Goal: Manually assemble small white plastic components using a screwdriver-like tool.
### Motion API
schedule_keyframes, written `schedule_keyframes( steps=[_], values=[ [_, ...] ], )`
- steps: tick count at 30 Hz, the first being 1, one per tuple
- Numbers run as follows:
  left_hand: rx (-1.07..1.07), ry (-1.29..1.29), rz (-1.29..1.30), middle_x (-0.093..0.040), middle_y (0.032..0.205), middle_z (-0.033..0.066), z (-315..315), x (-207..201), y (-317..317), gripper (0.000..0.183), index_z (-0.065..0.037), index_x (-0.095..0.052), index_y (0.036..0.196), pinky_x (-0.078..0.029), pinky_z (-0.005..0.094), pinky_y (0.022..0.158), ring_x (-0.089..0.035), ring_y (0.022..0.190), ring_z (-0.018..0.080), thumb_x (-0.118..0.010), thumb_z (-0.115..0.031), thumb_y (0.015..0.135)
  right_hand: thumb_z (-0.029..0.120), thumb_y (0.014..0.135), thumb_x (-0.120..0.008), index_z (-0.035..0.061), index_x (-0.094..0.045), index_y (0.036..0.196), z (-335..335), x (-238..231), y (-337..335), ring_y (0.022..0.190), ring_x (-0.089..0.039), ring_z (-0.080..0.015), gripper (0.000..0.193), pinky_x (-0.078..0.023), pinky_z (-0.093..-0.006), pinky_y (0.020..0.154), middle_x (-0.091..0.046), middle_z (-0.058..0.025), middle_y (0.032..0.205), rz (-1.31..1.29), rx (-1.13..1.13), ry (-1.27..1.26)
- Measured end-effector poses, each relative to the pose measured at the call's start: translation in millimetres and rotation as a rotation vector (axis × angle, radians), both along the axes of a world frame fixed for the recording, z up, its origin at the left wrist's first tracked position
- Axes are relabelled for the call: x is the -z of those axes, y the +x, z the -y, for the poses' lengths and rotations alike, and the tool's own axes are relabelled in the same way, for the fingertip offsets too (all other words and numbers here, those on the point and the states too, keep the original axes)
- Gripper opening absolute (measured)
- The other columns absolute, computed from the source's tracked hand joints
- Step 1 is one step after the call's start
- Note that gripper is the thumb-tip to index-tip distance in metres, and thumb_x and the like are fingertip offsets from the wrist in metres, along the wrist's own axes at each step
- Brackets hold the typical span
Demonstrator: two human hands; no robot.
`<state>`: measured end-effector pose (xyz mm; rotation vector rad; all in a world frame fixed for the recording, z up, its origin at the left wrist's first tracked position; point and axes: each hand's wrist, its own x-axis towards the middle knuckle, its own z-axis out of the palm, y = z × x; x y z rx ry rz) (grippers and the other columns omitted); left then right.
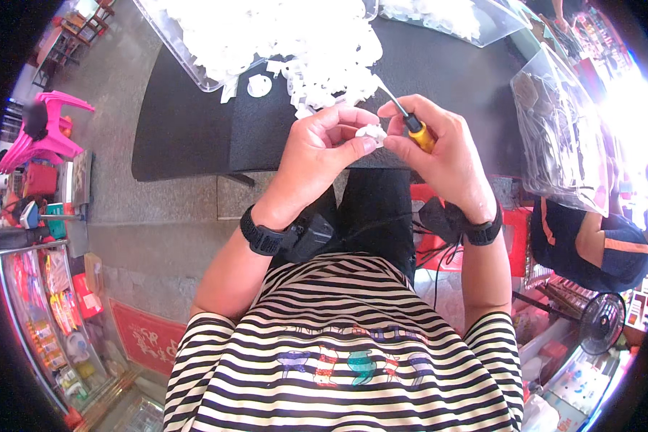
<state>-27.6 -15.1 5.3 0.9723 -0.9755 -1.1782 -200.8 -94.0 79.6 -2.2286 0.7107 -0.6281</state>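
Far left of the frame there's a stack of pink plastic chairs, then the black tabletop starts. Top centre, a clear bin is piled with white plastic pieces, more of them lying loose by its near edge. Middle of the frame, the left hand has its fingers pinched on one small white part, just over the tabletop's near edge. Right beside it, the right hand's fingers are wrapped round a yellow-and-black screwdriver, shaft pointing up-left; it's pretty washed out, so can't tell if those fingertips touch the part too. Upper right, another clear bin.
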Motion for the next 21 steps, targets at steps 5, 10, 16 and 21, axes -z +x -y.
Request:
schedule_keyframes(
  steps=[5, 10, 16, 21],
  values=[
    [0.092, 0.068, 0.017, -0.068, 0.101, 0.0041, -1.7, -6.4, 5.1, 0.025, 0.001, -0.065, 0.112, -0.053, 0.0235, 0.083, -0.065, 0.092, 0.0096, -0.069, -0.001, 0.088, 0.002, 0.080, -0.071, 0.0047, -0.065, 0.108, 6.5, 9.5, -4.9, 0.069, -0.060, -0.0154, 0.029, -0.049, -0.0278, 0.069, -0.064, -0.0091, 0.076, 0.022, 0.017, 0.097],
    [0.203, 0.114, 0.031, -0.068, 0.107, 0.0053, -2.0, -11.0, 7.9, 0.024, 0.000, -0.065, 0.111, -0.051, 0.0244, 0.087, -0.064, 0.097, 0.0106, -0.068, 0.001, 0.088, 0.003, 0.081, -0.072, 0.0034, -0.065, 0.110, 16.3, -7.3, -5.9, 0.074, -0.058, -0.0111, 0.030, -0.048, -0.0256, 0.070, -0.063, -0.0042, 0.079, -0.042, -0.145, 0.228],
    [0.194, 0.064, -0.028, -0.068, 0.108, 0.0053, -0.6, -4.6, 6.9, 0.025, 0.000, -0.065, 0.113, -0.050, 0.0252, 0.088, -0.062, 0.097, 0.0102, -0.068, 0.000, 0.088, 0.004, 0.082, -0.073, 0.0039, -0.063, 0.117, 29.0, 14.2, -7.2, 0.077, -0.054, -0.0073, 0.036, -0.047, -0.0230, 0.069, -0.060, 0.0002, 0.081, 0.076, -0.193, 0.321],
    [0.007, -0.041, -0.110, -0.070, 0.102, 0.0069, 1.8, 1.2, 4.7, 0.026, 0.001, -0.065, 0.111, -0.055, 0.0258, 0.086, -0.066, 0.094, 0.0119, -0.071, 0.001, 0.086, 0.009, 0.087, -0.070, 0.0048, -0.061, 0.124, 7.7, 9.0, -2.1, 0.075, -0.054, -0.0075, 0.038, -0.047, -0.0239, 0.069, -0.059, -0.0009, 0.080, 0.087, 0.013, 0.375]
  ],
)
